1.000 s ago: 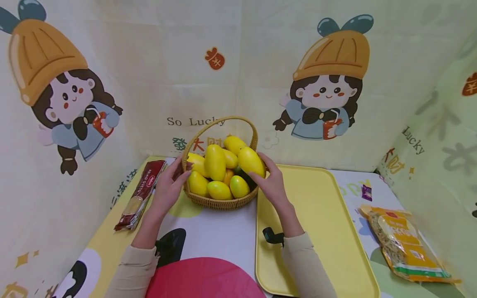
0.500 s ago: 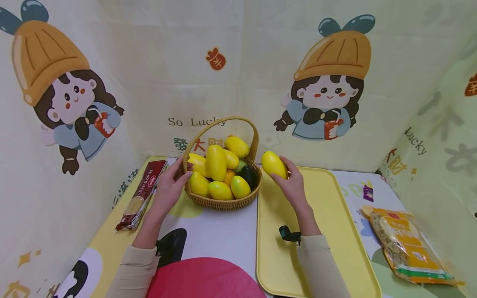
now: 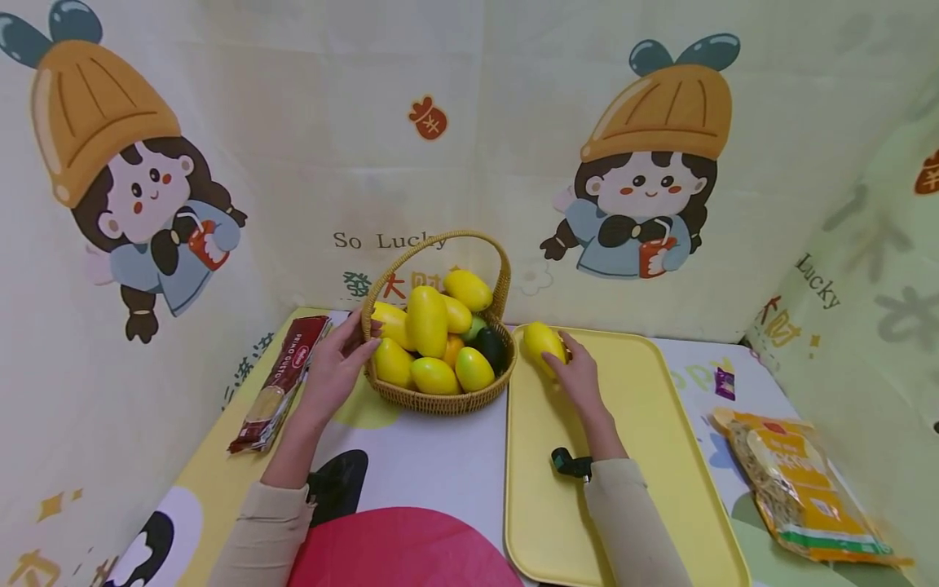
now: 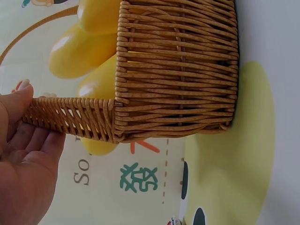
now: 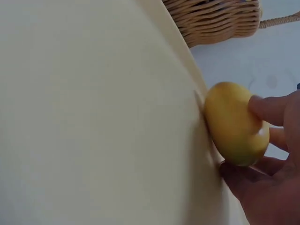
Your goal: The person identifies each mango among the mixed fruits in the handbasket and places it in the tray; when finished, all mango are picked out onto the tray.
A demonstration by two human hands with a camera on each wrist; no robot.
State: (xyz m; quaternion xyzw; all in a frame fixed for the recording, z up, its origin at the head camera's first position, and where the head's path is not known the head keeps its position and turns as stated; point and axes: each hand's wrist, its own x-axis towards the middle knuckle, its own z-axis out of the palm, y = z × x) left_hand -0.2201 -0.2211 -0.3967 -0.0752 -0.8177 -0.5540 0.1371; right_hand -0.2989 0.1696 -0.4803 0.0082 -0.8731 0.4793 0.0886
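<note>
My right hand grips a yellow mango at the far left corner of the yellow tray. In the right wrist view the mango sits between thumb and fingers, close to the tray's surface; whether it touches cannot be told. My left hand holds the wicker basket by the left foot of its handle. Thumb and fingers wrap that handle in the left wrist view. Several yellow mangoes fill the basket, with a dark green fruit at its right side.
Left of the basket lies a dark red packet. A clear and orange bag rests right of the tray, and a small purple wrapped sweet lies behind it. Printed cloth walls stand behind and at both sides.
My right hand has lifted the mango out of the basket, carried it right and lowered it over the tray's far left corner. My left hand stays on the basket handle.
</note>
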